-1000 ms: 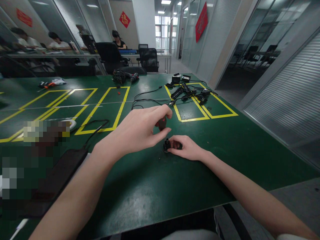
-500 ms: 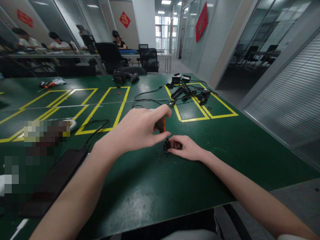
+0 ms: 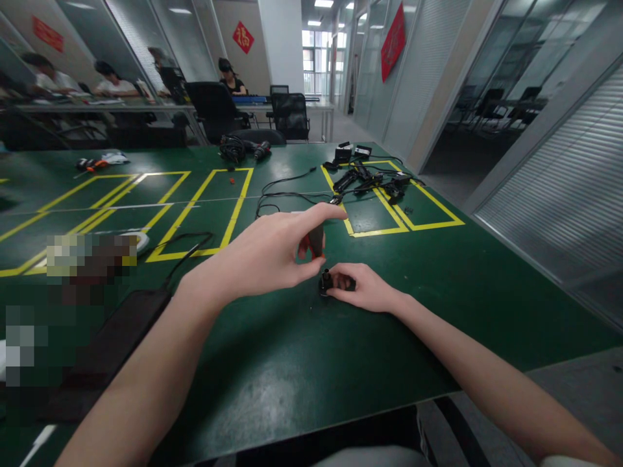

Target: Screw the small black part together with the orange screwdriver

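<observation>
My left hand hovers over the green table, its thumb and fingers pinched on a small red-and-black tool handle held upright. Directly below the handle stands a small black part on the table. My right hand lies on the table beside it, fingers closed round the black part and steadying it. The handle's lower end is just above the part; whether they touch is unclear.
A black flat device with a cable lies at the near left. Yellow tape boxes mark the table. A heap of black cables and parts sits at the far right, more tools at the far edge. People sit at desks behind.
My left hand has turned the red-and-black handle between its fingers, index finger stretching further out over it. My right hand and the black part have stayed put.
</observation>
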Demonstrator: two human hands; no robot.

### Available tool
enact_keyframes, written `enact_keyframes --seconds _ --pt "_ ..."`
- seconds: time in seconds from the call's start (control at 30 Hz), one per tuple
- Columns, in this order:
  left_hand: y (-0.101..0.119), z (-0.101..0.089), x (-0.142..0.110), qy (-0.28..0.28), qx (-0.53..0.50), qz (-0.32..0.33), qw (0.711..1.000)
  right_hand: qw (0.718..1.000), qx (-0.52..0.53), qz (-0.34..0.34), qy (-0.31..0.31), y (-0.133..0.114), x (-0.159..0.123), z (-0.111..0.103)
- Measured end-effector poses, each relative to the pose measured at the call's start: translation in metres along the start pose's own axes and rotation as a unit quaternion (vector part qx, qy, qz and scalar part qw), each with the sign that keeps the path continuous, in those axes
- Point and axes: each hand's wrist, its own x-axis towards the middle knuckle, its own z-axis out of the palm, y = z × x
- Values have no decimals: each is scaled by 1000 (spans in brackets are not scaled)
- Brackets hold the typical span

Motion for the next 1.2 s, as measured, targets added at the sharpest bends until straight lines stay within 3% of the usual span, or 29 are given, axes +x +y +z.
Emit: enact_keyframes --seconds 0.2,0.7,0.9,1.07,1.2 --pt "0 0 -1 29 29 0 999 1000 0 0 -1 0 0 -1" --pt "4 -2 -3 9 -3 13 1000 1000 4 -2 -1 0 0 0" --pt "4 -2 -1 43 72 -2 997 1000 3 -8 -2 3 0 1" --pt "5 -1 -2 20 15 12 1000 1000 8 -7 -1 3 0 1" --pt "5 1 -1 33 24 4 999 1000 9 -2 -1 2 1 0"
